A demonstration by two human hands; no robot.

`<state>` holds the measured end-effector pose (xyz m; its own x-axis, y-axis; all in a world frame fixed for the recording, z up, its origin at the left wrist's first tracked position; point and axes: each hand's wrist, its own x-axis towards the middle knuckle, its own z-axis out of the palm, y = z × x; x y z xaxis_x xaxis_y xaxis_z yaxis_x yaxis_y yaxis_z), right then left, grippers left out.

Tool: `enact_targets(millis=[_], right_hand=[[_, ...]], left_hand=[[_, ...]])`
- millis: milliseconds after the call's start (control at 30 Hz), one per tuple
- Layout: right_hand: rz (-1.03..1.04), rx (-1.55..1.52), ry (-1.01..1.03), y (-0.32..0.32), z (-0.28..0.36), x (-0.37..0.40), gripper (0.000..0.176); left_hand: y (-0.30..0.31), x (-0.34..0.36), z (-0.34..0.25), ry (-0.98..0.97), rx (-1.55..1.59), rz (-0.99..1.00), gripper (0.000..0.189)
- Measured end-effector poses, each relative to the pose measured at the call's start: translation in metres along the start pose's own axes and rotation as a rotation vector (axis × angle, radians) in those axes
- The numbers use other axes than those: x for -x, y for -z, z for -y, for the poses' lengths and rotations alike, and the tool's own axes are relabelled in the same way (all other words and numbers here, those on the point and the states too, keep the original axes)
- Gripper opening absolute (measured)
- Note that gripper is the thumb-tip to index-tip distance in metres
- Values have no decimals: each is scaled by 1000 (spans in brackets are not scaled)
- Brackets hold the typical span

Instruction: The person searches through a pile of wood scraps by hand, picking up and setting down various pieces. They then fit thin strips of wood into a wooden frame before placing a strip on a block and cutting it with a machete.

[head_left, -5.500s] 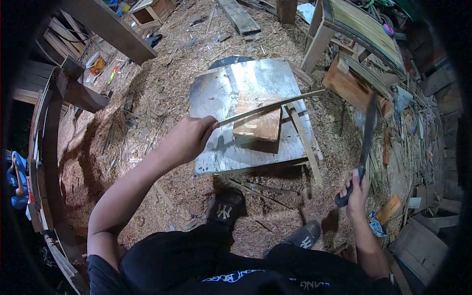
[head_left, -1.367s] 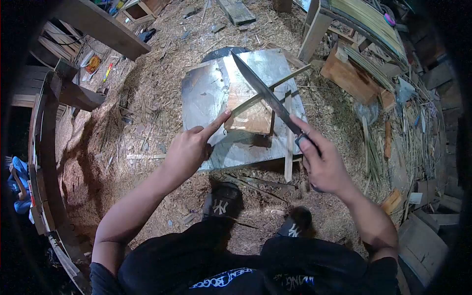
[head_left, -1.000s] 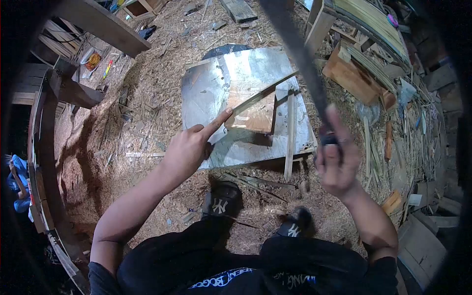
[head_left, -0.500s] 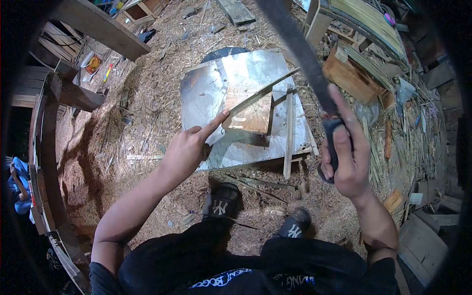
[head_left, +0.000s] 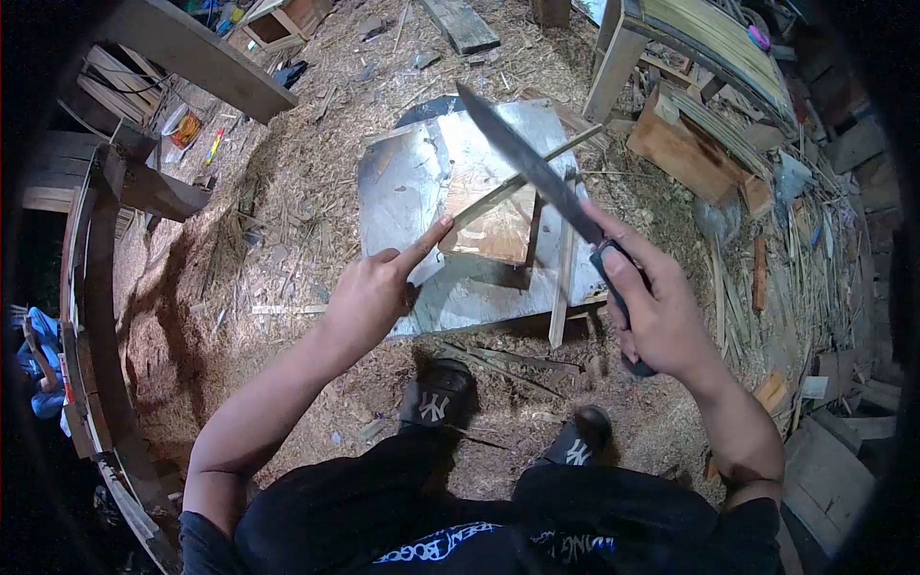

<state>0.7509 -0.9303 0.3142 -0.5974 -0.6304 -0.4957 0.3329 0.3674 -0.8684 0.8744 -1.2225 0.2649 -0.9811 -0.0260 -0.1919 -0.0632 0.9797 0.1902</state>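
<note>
My right hand [head_left: 661,311] is wrapped round the black handle of a large knife [head_left: 532,168], forefinger stretched along the base of the blade. The blade slants up to the left and overlaps a thin wooden strip [head_left: 494,198] in this view. The strip lies diagonally across a square wooden block [head_left: 489,235]. At its near end my left hand [head_left: 372,295] grips it, forefinger extended along it and the other fingers curled under. Beneath the block is a worn, light-coloured board [head_left: 398,206]. Another narrow strip [head_left: 563,278] rests on the board's right side, below the knife.
Shavings and wood scraps cover the ground. A wooden box [head_left: 685,144] with slats on it stands to the right, below a bench-like frame [head_left: 709,43]. Thick timber [head_left: 196,57] juts in at upper left. My two shoes [head_left: 436,395] are just before the board.
The knife has swung down and to the left, from upright beside the block to over the strip. My left hand keeps its hold on the strip, nearly in place.
</note>
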Motion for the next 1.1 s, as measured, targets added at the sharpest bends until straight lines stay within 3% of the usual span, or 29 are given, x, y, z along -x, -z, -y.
enact_targets(millis=[67, 200, 300, 400, 467, 500, 533, 633, 900, 967, 1100], right_hand=[[-139, 143, 441, -3, -2, 2, 44], [-201, 122, 509, 2, 2, 2, 45], [-191, 117, 468, 3, -18, -7, 46], [-176, 156, 381, 7, -35, -13, 45], [-194, 303, 488, 9, -48, -20, 45], [-158, 285, 360, 8, -43, -16, 45], [-156, 286, 360, 8, -46, -17, 45], [-150, 409, 489, 8, -59, -25, 45], [-86, 426, 401, 3, -51, -28, 45], [-134, 408, 515, 1, -53, -31, 44], [-122, 411, 542, -1, -52, -32, 44]], left_hand=[[-2, 0, 3, -10, 48, -45, 96], [4, -5, 5, 4, 130, -38, 85], [11, -9, 5, 18, 281, -94, 57], [24, -11, -1, 78, 249, -15, 54], [24, -10, -5, 60, 253, -12, 53], [24, -10, -5, 43, 258, -12, 52], [21, -10, -4, 45, 259, -13, 52], [14, -11, -1, -50, 296, -117, 51], [19, -13, 6, 82, 278, -8, 42], [16, -14, 11, 79, 296, -14, 44], [28, -16, -3, 78, 275, 54, 52]])
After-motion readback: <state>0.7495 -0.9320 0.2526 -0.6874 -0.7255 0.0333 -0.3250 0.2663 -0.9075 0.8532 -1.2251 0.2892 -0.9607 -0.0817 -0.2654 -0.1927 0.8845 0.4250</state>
